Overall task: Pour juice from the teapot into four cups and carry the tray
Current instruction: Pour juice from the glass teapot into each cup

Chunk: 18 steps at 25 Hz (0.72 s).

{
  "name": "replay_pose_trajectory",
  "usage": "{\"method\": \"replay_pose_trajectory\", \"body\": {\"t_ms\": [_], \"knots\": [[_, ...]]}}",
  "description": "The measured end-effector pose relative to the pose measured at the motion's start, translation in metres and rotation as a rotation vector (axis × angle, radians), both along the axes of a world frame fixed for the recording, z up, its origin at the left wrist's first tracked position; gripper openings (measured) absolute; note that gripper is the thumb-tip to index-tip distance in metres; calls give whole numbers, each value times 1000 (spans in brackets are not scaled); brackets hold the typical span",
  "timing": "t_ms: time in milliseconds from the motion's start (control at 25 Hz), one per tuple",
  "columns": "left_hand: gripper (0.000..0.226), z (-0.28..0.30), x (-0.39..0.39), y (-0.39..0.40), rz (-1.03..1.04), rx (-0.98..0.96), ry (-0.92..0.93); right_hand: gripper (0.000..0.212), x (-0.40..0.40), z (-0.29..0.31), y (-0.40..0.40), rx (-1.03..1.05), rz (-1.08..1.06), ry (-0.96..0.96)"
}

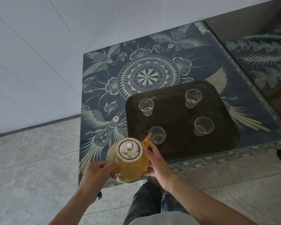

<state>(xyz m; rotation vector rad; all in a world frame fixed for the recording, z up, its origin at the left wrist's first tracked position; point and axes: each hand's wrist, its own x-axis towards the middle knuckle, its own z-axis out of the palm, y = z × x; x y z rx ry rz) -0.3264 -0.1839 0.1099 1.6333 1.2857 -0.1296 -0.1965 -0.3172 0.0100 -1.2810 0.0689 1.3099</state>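
Observation:
A round glass teapot (128, 166) full of yellow juice, with a white lid and metal knob, hangs above the table's near edge. My left hand (97, 174) grips its handle on the left. My right hand (159, 169) presses against the pot's right side. The spout tip touches the rim of the near-left clear cup (157, 135). Three more clear cups stand on the dark tray (173, 117): far left (146, 106), far right (193, 97), near right (203, 126). All the cups look empty.
The tray lies on a dark blue table (104, 82) patterned with birds and flowers, set against a white tiled wall (39, 62). A dark cabinet or mirror-like panel (266, 46) borders the right side. Grey stone floor (31, 168) lies to the left and below.

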Motion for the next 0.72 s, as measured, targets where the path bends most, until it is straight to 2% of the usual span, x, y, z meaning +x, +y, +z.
{"method": "replay_pose_trajectory", "body": {"t_ms": [80, 200, 400, 720], "knots": [[43, 0, 2, 0, -3, 7, 14, 44, 1, -1, 0, 4, -4, 9], [44, -3, 3, 4, -11, 7, 22, 57, 1, -4, 0, 6, 0, 23], [46, -13, 3, 9, -49, 40, -19, 44, 2, -4, -1, 7, 4, 54], [40, -17, 4, 13, -37, 1, -4, 45, 1, -6, -2, -6, -1, 108]]}}
